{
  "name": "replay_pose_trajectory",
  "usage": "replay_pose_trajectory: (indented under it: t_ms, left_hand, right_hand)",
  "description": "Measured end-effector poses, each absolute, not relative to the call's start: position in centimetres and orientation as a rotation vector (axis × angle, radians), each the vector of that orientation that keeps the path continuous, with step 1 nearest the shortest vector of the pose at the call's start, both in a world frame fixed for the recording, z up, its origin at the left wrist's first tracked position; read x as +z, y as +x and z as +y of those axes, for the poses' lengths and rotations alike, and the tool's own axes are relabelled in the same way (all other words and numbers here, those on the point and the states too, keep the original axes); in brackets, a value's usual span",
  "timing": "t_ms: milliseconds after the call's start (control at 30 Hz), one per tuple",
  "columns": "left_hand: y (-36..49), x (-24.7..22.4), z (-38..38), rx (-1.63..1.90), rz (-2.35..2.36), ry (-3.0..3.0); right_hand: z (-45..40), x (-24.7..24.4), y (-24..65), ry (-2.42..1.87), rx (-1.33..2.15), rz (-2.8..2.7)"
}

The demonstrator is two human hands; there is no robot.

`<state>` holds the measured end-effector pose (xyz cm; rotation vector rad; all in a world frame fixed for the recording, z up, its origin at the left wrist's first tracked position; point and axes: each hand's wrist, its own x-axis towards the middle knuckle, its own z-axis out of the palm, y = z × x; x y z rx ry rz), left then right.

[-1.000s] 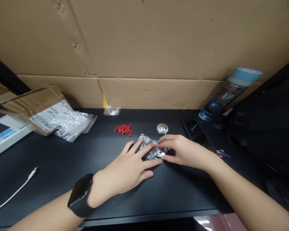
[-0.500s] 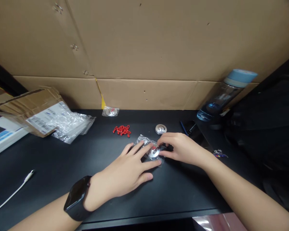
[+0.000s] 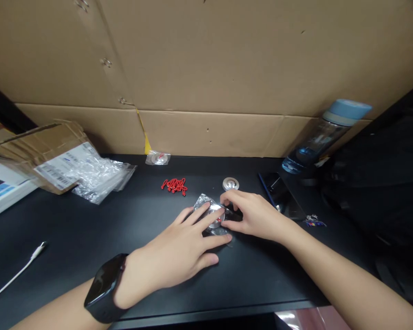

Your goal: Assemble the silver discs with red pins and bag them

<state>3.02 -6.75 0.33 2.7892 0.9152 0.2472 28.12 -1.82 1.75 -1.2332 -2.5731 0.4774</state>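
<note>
My left hand [image 3: 181, 250] lies palm down with fingers spread over a clear plastic bag [image 3: 202, 200]. Inside or on the bag, I cannot tell which, a shiny silver metal disc [image 3: 213, 222] with a bit of red shows partly under those fingers. My right hand [image 3: 253, 214] is at the disc's right side, its thumb and forefinger apart and touching the disc's edge or the bag; its other fingers are curled and partly hidden. Just beyond it rests a second silver disc [image 3: 230, 184], unwrapped. Left of that lies a small pile of red cord loops [image 3: 175, 185].
Another bagged disc [image 3: 159, 158] lies by the cardboard wall [image 3: 192, 133]. At left are a cardboard box [image 3: 37, 151], crumpled plastic bags [image 3: 101, 176] and a white cable [image 3: 17, 279]. To the right stand a blue-capped bottle [image 3: 316, 135], a dark phone [image 3: 285, 195] and a black bag [image 3: 382, 183].
The disc under my left fingers has shifted slightly left and its red part now sits lower. My right hand has moved a little left with it. My left hand stays spread.
</note>
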Motion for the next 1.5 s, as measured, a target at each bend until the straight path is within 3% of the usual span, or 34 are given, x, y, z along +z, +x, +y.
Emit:
replay_pose_trajectory:
  t_ms: [233,500,1000,1500]
  left_hand:
    - [2.8,0.7,-6.9,0.31,0.911,2.786]
    - [1.1,2.8,-6.0,0.232,1.171,2.82]
    - [2.4,0.5,-4.1,0.366,1.18,2.679]
    - [2.6,0.3,-4.6,0.408,1.202,2.772]
  right_hand:
    - [-2.0,0.6,27.0,-1.293,0.305,-2.484]
    - [-1.7,0.4,27.6,-1.169,0.434,-2.501]
    - [-1.6,-0.5,26.7,-1.142,0.307,-2.515]
    - [-1.0,0.3,27.8,-1.12,0.728,-2.366]
